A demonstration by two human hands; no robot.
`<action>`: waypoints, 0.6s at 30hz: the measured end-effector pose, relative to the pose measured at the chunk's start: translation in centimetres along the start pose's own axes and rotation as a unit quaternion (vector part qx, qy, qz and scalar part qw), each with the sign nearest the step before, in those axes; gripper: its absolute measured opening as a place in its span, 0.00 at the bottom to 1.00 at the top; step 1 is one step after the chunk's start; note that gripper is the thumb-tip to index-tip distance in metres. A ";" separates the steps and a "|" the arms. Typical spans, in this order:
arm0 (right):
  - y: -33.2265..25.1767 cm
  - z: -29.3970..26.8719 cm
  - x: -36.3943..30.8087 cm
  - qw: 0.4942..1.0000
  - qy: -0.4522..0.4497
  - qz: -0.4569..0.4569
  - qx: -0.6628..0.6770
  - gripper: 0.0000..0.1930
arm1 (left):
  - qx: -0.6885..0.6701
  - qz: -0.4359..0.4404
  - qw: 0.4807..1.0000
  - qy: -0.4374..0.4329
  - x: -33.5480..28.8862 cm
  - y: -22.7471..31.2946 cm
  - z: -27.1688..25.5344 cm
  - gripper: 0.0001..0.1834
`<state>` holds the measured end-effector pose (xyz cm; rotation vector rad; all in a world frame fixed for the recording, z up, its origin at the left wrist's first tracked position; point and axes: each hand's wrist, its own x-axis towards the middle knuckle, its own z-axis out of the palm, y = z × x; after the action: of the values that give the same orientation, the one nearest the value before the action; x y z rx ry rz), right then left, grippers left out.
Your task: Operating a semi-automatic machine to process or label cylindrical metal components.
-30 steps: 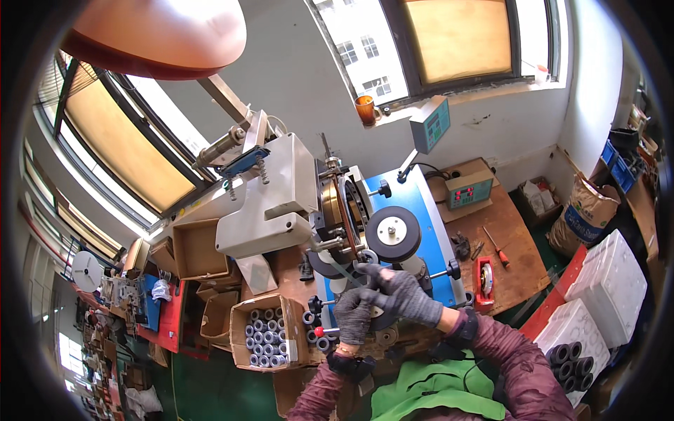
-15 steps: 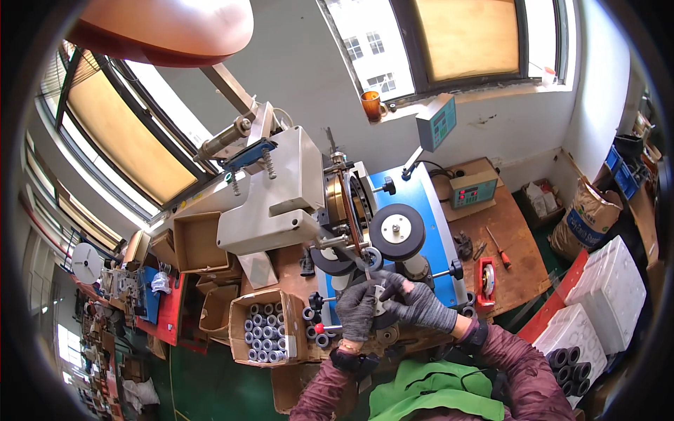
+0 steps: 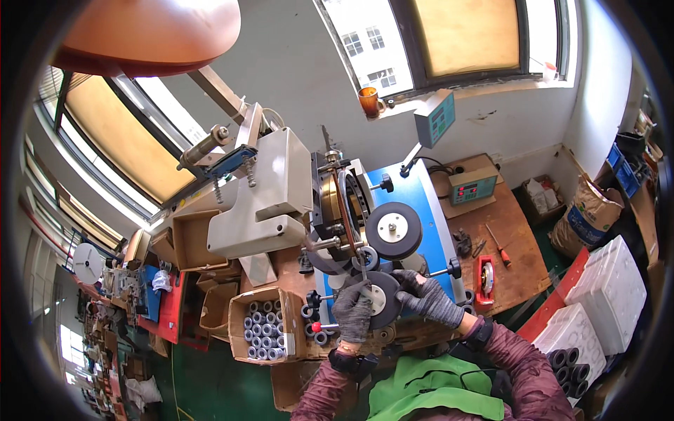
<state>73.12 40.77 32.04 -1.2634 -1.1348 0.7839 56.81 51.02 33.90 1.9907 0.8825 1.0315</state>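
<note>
My left hand [image 3: 352, 312], in a grey knit glove, is closed just below the ring-shaped winding head [image 3: 347, 210]. Its fingers are pinched at a thin strip running down from a small grey ring [image 3: 366, 258]; exactly what they hold is too small to make out. My right hand [image 3: 433, 302], gloved the same way, is at the right edge of the front black rubber wheel [image 3: 385, 300], its thumb and fingers apart. A bigger black wheel with a white hub [image 3: 393, 230] stands behind, on the blue machine plate [image 3: 439, 256].
An open carton [image 3: 289, 337] of grey rings is left of my hands. A red-knobbed lever [image 3: 317, 327] and loose rings lie beside it. Rightward are a tape roll in a red holder [image 3: 486, 279], a screwdriver [image 3: 500, 245] and a control box [image 3: 472, 189]. White foam boxes [image 3: 607, 295] stand further right.
My right hand has moved right, away from my left, uncovering the front black wheel. My left hand has shifted slightly left and down, staying closed.
</note>
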 end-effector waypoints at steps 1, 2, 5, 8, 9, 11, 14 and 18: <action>0.1 0.0 0.0 1.000 0.002 -0.011 0.004 0.25 | 0.011 0.011 1.000 0.001 0.0 -0.1 0.0 0.10; 0.1 0.0 0.0 1.000 0.001 -0.011 0.006 0.25 | 0.023 0.021 1.000 0.001 0.0 -0.2 0.0 0.10; 0.1 0.0 0.0 1.000 -0.001 0.001 0.020 0.24 | 0.018 -0.030 0.999 0.000 -0.1 -0.3 0.2 0.10; 0.3 -0.4 0.2 1.000 -0.006 0.011 -0.017 0.24 | 0.037 -0.056 0.998 0.001 0.4 0.6 0.6 0.10; 0.9 -0.5 0.5 1.000 -0.008 -0.008 -0.017 0.24 | 0.038 -0.054 0.998 -0.002 0.6 0.4 0.7 0.10; 0.7 -0.9 1.1 1.000 -0.008 -0.026 -0.015 0.24 | 0.006 -0.098 0.995 -0.016 1.2 -0.4 0.8 0.09; -1.1 -1.7 4.2 0.999 -0.005 0.006 -0.050 0.23 | -0.052 -0.037 0.998 -0.024 2.4 -1.2 0.5 0.11; -2.1 -1.8 10.9 0.990 -0.029 0.095 -0.097 0.21 | -0.047 -0.126 0.991 -0.024 3.4 -1.2 0.3 0.11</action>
<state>77.79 49.99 36.56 -1.5373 -1.1701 0.8712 58.28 54.34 34.06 1.7666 1.0106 0.8615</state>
